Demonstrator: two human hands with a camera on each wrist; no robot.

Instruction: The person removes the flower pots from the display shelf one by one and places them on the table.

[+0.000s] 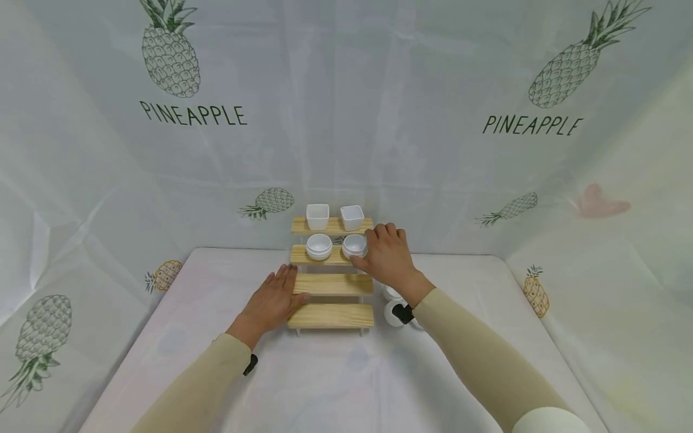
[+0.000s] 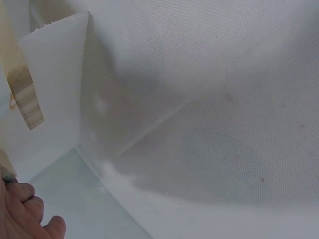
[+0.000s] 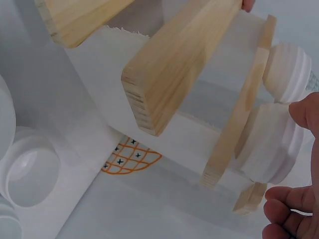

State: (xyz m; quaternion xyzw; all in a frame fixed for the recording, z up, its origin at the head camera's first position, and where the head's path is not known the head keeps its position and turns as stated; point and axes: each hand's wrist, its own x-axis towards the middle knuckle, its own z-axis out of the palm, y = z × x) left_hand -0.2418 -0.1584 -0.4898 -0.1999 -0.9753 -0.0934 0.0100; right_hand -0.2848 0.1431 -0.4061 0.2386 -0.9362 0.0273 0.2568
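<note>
A tiered wooden stand (image 1: 331, 316) with several steps is at the middle of the table's far part. On its second step from the top, my right hand (image 1: 391, 255) holds the right round white bowl (image 1: 354, 243), thumb in front and fingers at its far right side. In the right wrist view the thumb (image 3: 304, 110) meets this bowl (image 3: 266, 144) near its rim. A matching round bowl (image 1: 319, 246) sits to its left on the same step. My left hand (image 1: 273, 300) rests against the stand's left side, fingers extended and thumb over the lower steps.
Two square white bowls, the left one (image 1: 317, 217) and the right one (image 1: 352, 218), stand on the top step. Several white round bowls (image 1: 394, 313) lie right of the stand, partly behind my right wrist. A pineapple-print cloth (image 1: 346, 120) hangs behind the table.
</note>
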